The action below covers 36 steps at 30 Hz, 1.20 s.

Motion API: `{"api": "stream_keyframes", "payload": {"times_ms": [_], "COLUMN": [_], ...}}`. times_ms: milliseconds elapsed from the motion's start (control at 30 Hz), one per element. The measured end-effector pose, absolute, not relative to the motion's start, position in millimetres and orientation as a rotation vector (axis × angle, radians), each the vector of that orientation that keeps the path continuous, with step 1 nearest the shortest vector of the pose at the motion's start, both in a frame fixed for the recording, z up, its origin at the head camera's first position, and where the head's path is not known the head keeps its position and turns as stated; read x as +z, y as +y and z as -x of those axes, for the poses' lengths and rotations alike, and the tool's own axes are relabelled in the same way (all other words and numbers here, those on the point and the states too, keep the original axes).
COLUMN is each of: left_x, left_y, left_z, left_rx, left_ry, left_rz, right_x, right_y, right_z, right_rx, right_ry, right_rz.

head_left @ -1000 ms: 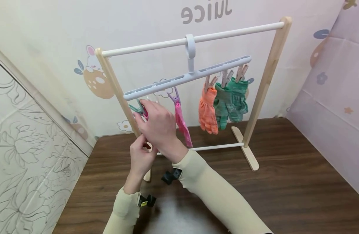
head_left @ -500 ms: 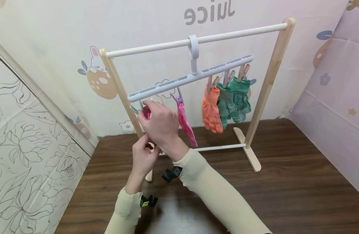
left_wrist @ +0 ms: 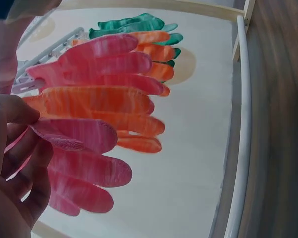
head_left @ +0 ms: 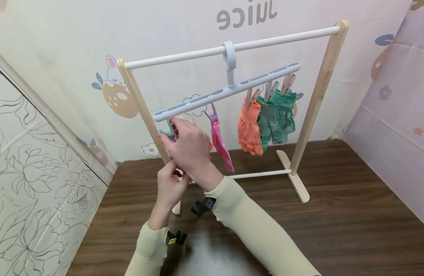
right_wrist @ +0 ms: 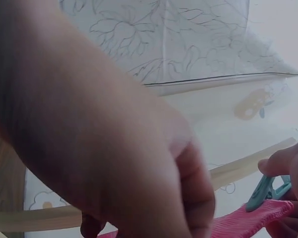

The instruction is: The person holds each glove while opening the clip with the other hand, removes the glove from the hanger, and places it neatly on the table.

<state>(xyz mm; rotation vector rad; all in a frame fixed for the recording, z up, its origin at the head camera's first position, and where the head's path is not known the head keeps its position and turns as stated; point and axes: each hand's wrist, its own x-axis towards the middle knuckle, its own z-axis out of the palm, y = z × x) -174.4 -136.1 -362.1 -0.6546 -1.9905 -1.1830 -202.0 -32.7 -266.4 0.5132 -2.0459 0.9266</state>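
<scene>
My right hand [head_left: 189,143] is under the low left end of a pale grey hanger [head_left: 198,102]. Its fingers and thumb grip a teal clothespin [right_wrist: 260,193], whose jaws bite the cuff of a pink glove [right_wrist: 248,219]. Just below, my left hand [head_left: 170,188] pinches that pink glove [left_wrist: 89,168] between thumb and fingers, as the left wrist view shows. An orange glove [left_wrist: 89,106] hangs right beside it, mostly hidden behind my right hand in the head view. Farther along, a purple clothespin [head_left: 213,115] holds another pink glove [head_left: 221,147].
The hanger hooks over the white rod [head_left: 284,40] of a wooden rack [head_left: 317,92] on a dark wood table [head_left: 253,218]. On its right half, clothespins hold an orange glove [head_left: 249,128] and green gloves [head_left: 283,115]. A printed cloth backdrop [head_left: 170,23] stands behind.
Both hands stay nearly in place. The hanger has tilted slightly more, its left end a little lower. The teal clothespin has shifted slightly, and a bit of orange glove now shows beside my right hand.
</scene>
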Motion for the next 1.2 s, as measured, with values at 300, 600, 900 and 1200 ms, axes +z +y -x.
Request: {"api": "stream_keyframes", "payload": {"times_ms": [300,600,900,1200], "left_x": [-340.1,-362.7,-352.2,-330.4], "left_y": [-138.1,-136.8,-123.9,-119.1], "left_z": [162.1,176.6,185.5,172.0], "left_rx": [-1.231,-1.271,-1.217,-1.171], "left_ry": [-2.030,-2.035,-1.939,-1.873], "left_rz": [0.668,0.557,0.380,0.412], "right_x": [-263.8,-265.3,-263.7,-263.0], "right_y": [-24.3,-23.5,-21.5,-18.0], "right_z": [203.3,204.2,204.3,205.4], "right_rx": [0.955,1.015,1.052,1.089], "right_ry": [-2.051,-2.017,-2.010,-1.986], "right_rz": [-0.550,-0.578,-0.576,-0.592]}}
